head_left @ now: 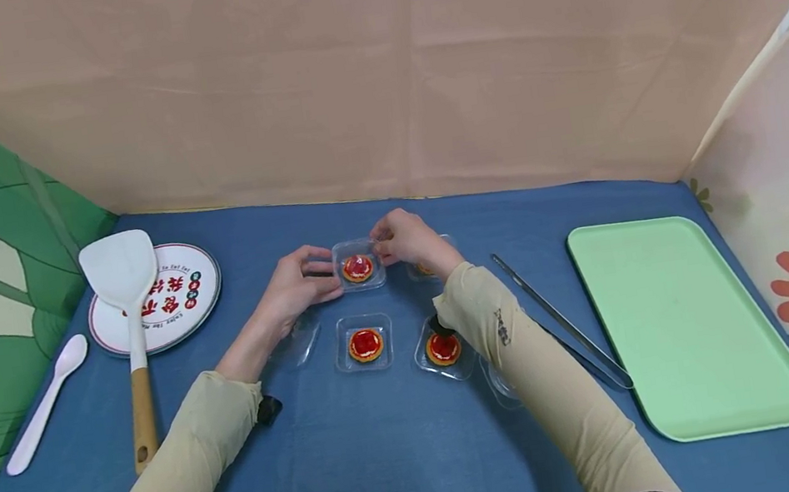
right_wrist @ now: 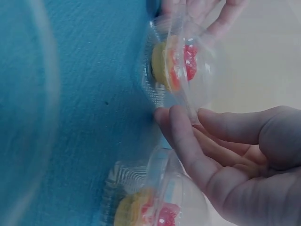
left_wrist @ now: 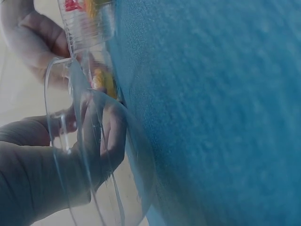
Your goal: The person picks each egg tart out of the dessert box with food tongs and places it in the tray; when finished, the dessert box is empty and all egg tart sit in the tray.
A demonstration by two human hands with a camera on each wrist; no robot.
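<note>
Right now, the tart box (head_left: 345,247) sits on the bench (head_left: 395,464) ahead of the person, its tart (head_left: 357,268) under a clear dome and both hands at its sides. The right hand (head_left: 408,236) pinches the right rim narrowly between thumb and fingers. The left hand (head_left: 298,280) has its fingers at the left edge; whether it grips or merely touches there, I cannot tell. Nor can I tell whether the rim is fully seated all round.

The main risk, I judge, is uneven force: a hard squeeze from one side could buckle the thin plastic, spring the rim apart or slide the tart into the wall and smear its red topping. Pressing too low on the dome could do the same.

Crowding is the other worry. The near box (head_left: 343,346) lies just in front, and the right box (head_left: 466,363) lies right by the right sleeve (head_left: 530,345), so a careless pull back of that arm could drag or tip it. A loose clear lid (head_left: 299,342) beside the left wrist could be knocked just as easily. Farther right, the tongs (head_left: 564,319) might get caught by a wide elbow swing.
</note>
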